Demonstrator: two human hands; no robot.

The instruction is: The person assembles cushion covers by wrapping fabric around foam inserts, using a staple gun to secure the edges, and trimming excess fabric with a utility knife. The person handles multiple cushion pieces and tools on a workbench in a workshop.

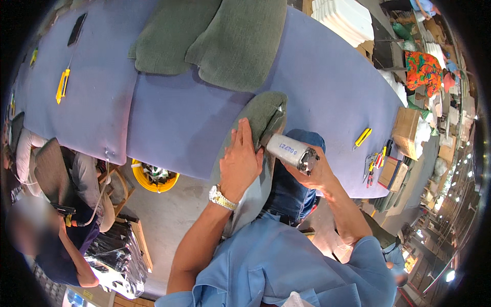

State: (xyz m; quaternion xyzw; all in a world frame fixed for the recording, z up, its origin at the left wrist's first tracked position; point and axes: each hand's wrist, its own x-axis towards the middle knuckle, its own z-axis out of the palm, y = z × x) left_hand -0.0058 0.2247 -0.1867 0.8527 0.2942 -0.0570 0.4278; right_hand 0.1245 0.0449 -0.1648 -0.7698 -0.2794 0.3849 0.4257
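Note:
My left hand (239,165) lies flat with its fingers stretched out on a dark green upholstered piece (267,108), which rests against the table's near edge and slopes down over my lap. My right hand (313,171) is wrapped round a staple gun (289,149) with a pale metal body. The gun's nose meets the piece's folded fabric edge, close to my left thumb; its very tip is hidden. Two more green upholstered pieces (238,43) lie farther back on the table, overlapping.
The table (179,117) has a grey-blue padded cover. On its right are a yellow cutter (362,138), pliers and screwdrivers (377,162), and a cardboard box (405,130). At left lie a yellow-handled tool (63,86) and a phone (77,29). A yellow bucket (137,176) stands below; a co-worker (61,245) sits at left.

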